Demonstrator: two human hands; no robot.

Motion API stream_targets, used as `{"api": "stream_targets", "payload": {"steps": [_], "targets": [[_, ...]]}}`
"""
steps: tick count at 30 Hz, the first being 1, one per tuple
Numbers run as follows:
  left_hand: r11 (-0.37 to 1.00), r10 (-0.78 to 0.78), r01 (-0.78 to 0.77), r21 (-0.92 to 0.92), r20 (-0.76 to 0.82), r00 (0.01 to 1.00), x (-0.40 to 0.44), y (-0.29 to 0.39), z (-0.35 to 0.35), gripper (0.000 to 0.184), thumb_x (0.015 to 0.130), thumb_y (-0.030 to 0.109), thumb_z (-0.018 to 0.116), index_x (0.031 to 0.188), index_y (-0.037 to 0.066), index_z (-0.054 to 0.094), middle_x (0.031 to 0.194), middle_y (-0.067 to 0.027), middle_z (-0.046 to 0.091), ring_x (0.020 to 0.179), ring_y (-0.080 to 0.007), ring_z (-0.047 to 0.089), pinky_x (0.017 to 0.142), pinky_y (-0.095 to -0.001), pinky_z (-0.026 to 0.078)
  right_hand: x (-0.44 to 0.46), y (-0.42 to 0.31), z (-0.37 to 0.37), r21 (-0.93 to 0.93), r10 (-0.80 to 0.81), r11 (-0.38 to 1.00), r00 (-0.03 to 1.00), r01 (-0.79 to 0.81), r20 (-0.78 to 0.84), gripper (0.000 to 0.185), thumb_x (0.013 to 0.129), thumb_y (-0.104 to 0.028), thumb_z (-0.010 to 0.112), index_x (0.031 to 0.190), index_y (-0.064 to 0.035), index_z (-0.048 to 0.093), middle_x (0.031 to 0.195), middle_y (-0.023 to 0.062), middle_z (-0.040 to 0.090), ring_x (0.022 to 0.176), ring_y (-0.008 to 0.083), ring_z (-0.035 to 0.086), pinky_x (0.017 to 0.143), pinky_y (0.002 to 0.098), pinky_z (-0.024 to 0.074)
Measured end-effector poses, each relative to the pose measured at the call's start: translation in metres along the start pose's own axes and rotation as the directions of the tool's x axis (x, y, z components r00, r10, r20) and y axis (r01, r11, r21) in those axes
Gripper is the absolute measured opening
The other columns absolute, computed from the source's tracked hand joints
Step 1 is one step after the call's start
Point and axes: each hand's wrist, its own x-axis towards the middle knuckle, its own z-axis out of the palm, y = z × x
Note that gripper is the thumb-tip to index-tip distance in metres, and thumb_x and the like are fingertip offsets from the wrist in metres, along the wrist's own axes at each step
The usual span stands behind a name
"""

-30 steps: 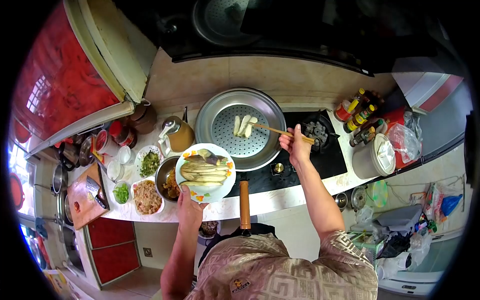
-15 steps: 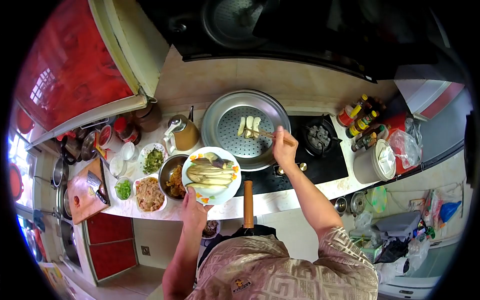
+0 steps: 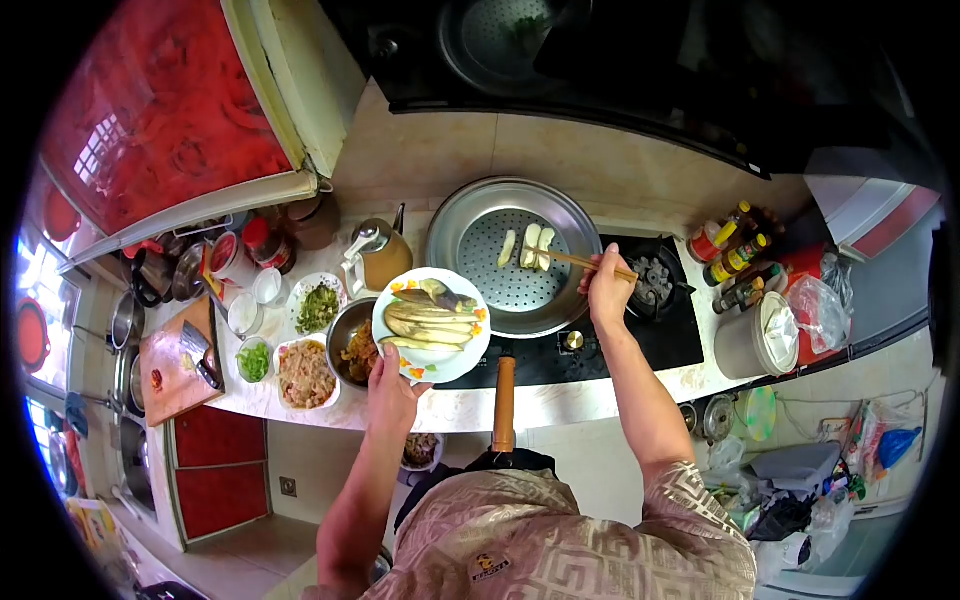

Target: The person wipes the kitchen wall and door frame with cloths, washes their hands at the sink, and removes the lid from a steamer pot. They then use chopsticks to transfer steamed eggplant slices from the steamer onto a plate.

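My left hand (image 3: 393, 390) is closed on the near rim of a white plate (image 3: 445, 374) with orange flower decoration. Several long, pale eggplant strips (image 3: 430, 327) lie on it, with darker purple-skinned pieces at the far side. My right hand (image 3: 608, 292) grips wooden chopsticks (image 3: 578, 261), which reach left into a large metal steamer tray (image 3: 515, 290) full of small holes. Their tips touch two pale eggplant pieces (image 3: 537, 248) standing side by side. A third piece (image 3: 507, 249) lies apart, just left of them.
A wooden handle (image 3: 504, 405) sticks out over the counter edge below the steamer. To the left are bowls of minced meat (image 3: 307, 375) and chopped greens (image 3: 253, 362), a jug (image 3: 378, 250), and a cleaver (image 3: 203, 355) on a board. Right are a burner (image 3: 655, 280), bottles (image 3: 735, 260) and a bin (image 3: 757, 337).
The chopsticks have shifted two eggplant pieces rightward, opening a gap to the third one. My left hand still holds the plate; the whole view has turned slightly.
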Motion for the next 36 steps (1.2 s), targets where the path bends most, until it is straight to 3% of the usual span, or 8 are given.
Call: {"api": "stream_targets", "payload": {"steps": [6, 9, 16, 20, 25, 29, 34, 36], "targets": [[1.000, -0.004, 0.004, 0.015, 0.015, 1.000, 0.009, -0.003, 0.003, 0.047, 0.100, 0.042, 0.053, 0.135, 0.011, 0.046, 0.133, -0.0075, 0.058, 0.117, -0.0235, 0.061, 0.092, -0.0454, 0.054, 0.008, -0.013, -0.005, 0.185, 0.073, 0.980, 0.997, -0.074, 0.017, 0.048, 0.103, -0.041, 0.044, 0.087, 0.0014, 0.057, 0.060, 0.0069, 0.055, 0.045, 0.0128, 0.049, 0.041, 0.0270, 0.0435], [1.000, -0.023, 0.023, 0.005, -0.002, 1.000, 0.017, -0.006, 0.005, 0.047, 0.099, 0.043, 0.054, 0.133, 0.012, 0.048, 0.129, -0.0077, 0.060, 0.113, -0.0223, 0.063, 0.083, -0.0438, 0.057, -0.019, -0.040, -0.005, 0.262, 0.028, 0.963, 0.993, -0.058, 0.117, 0.051, 0.104, -0.043, 0.043, 0.088, 0.0028, 0.058, 0.062, 0.0083, 0.057, 0.044, 0.0123, 0.048, 0.040, 0.0266, 0.0426], [0.998, -0.059, 0.061, -0.030, 0.064, 0.996, 0.031, -0.023, -0.001, 0.048, 0.098, 0.044, 0.056, 0.133, 0.013, 0.048, 0.128, -0.0082, 0.060, 0.112, -0.0237, 0.063, 0.080, -0.0441, 0.059, -0.071, -0.089, 0.009, 0.066, 0.022, 0.996, 0.876, -0.061, 0.482, 0.053, 0.102, -0.044, 0.047, 0.087, 0.0042, 0.062, 0.063, 0.0093, 0.059, 0.044, 0.0127, 0.052, 0.042, 0.0258, 0.0450], [0.996, -0.059, 0.065, -0.063, 0.100, 0.993, 0.028, -0.026, 0.000, 0.049, 0.098, 0.045, 0.056, 0.133, 0.012, 0.047, 0.130, -0.0085, 0.059, 0.112, -0.0249, 0.063, 0.080, -0.0446, 0.060, -0.072, -0.108, 0.004, -0.035, 0.084, 0.996, 0.844, -0.077, 0.529, 0.046, 0.099, -0.038, 0.057, 0.084, 0.0042, 0.064, 0.063, 0.0085, 0.060, 0.044, 0.0118, 0.052, 0.042, 0.0252, 0.0451], [0.987, -0.054, 0.068, -0.147, 0.099, 0.994, 0.023, -0.030, -0.006, 0.048, 0.098, 0.044, 0.054, 0.133, 0.012, 0.047, 0.132, -0.0081, 0.058, 0.115, -0.0253, 0.062, 0.086, -0.0469, 0.056, -0.051, -0.134, -0.011, -0.066, 0.011, 0.998, 0.909, 0.018, 0.417, 0.046, 0.099, -0.041, 0.056, 0.084, 0.0027, 0.063, 0.065, 0.0088, 0.061, 0.046, 0.0116, 0.052, 0.040, 0.0237, 0.0428], [0.988, -0.020, 0.037, -0.150, 0.113, 0.993, 0.013, -0.022, -0.005, 0.050, 0.099, 0.045, 0.054, 0.136, 0.012, 0.045, 0.134, -0.0079, 0.056, 0.120, -0.0256, 0.059, 0.091, -0.0496, 0.053, -0.013, -0.086, -0.015, -0.124, 0.010, 0.992, 0.967, 0.023, 0.256, 0.047, 0.098, -0.043, 0.058, 0.102, 0.0036, 0.067, 0.074, 0.0077, 0.067, 0.056, 0.0111, 0.062, 0.049, 0.0234, 0.0511], [0.988, -0.033, 0.039, -0.152, 0.048, 0.998, 0.004, -0.017, -0.017, 0.053, 0.100, 0.043, 0.052, 0.141, 0.012, 0.039, 0.139, -0.0096, 0.052, 0.122, -0.0268, 0.057, 0.093, -0.0496, 0.053, 0.005, -0.008, 0.009, -0.018, 0.060, 0.998, 0.991, -0.058, 0.123, 0.044, 0.095, -0.040, 0.065, 0.090, 0.0038, 0.067, 0.067, 0.0082, 0.065, 0.052, 0.0124, 0.061, 0.047, 0.0250, 0.0497], [0.990, -0.022, 0.030, -0.138, 0.058, 0.998, 0.002, -0.016, -0.023, 0.054, 0.100, 0.044, 0.051, 0.142, 0.012, 0.038, 0.140, -0.0102, 0.051, 0.122, -0.0272, 0.057, 0.093, -0.0497, 0.053, 0.002, 0.000, 0.020, -0.007, 0.056, 0.998, 0.994, -0.055, 0.099, 0.045, 0.094, -0.039, 0.066, 0.076, 0.0028, 0.067, 0.064, 0.0074, 0.064, 0.052, 0.0123, 0.060, 0.047, 0.0255, 0.0502]]}}
